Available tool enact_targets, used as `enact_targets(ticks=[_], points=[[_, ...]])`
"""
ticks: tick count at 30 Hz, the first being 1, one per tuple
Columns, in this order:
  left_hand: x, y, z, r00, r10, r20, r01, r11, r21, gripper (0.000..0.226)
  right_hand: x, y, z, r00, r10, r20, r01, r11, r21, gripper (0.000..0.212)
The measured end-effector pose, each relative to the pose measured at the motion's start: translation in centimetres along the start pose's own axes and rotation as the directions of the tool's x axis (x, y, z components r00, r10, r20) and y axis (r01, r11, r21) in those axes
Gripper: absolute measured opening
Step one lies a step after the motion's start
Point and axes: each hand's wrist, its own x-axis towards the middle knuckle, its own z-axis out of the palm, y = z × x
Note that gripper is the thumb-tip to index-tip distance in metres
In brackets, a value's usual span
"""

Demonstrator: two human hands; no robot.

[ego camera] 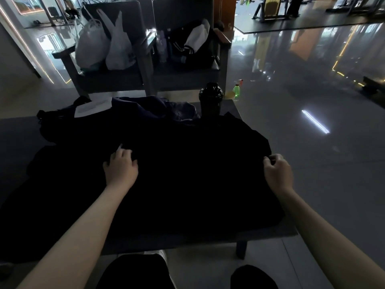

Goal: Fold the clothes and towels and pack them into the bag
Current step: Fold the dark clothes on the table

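Black garment (198, 167) spread on the table (270, 233)
Soft, limp cloth, best taken by its edges: right hand (277, 172) pinches one; left hand (120, 166) curls its fingers on top, grip unclear.

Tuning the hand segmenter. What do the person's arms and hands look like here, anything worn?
The left hand and right hand are bare, with no gloves. I can make out no watch, ring or wristband, though the light is dim. Both arms are uncovered all the way to the frame edge, so no sleeves are in view.
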Motion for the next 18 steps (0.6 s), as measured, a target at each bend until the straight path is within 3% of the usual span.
enact_targets(ticks=[4, 7, 11, 14, 18], points=[[-0.2, 5.5, 1.3, 0.963, 0.262, -0.065, -0.261, 0.965, 0.025, 0.041, 1.7, 0.9, -0.4, 0.987, 0.125, 0.104, -0.132, 0.990, 0.057, 0.036], [0.1, 10.1, 2.7, 0.923, 0.382, 0.051, -0.380, 0.924, -0.032, 0.043, 3.1, 1.2, -0.7, 0.933, 0.251, 0.258, -0.304, 0.934, 0.189, 0.036], [0.4, 14.9, 4.1, 0.860, 0.453, 0.236, -0.452, 0.890, -0.061, 0.049, 3.8, 0.9, -1.2, 0.842, 0.276, 0.463, -0.455, 0.824, 0.337, 0.022], [0.8, 16.1, 5.1, 0.853, 0.436, 0.286, -0.441, 0.896, -0.048, 0.049, 5.0, 1.3, -1.0, 0.866, 0.275, 0.417, -0.436, 0.824, 0.361, 0.020], [1.2, 15.8, 6.1, 0.857, 0.427, 0.288, -0.444, 0.896, -0.007, 0.048, 5.8, 1.3, -1.3, 0.921, 0.240, 0.306, -0.374, 0.760, 0.531, 0.010]])
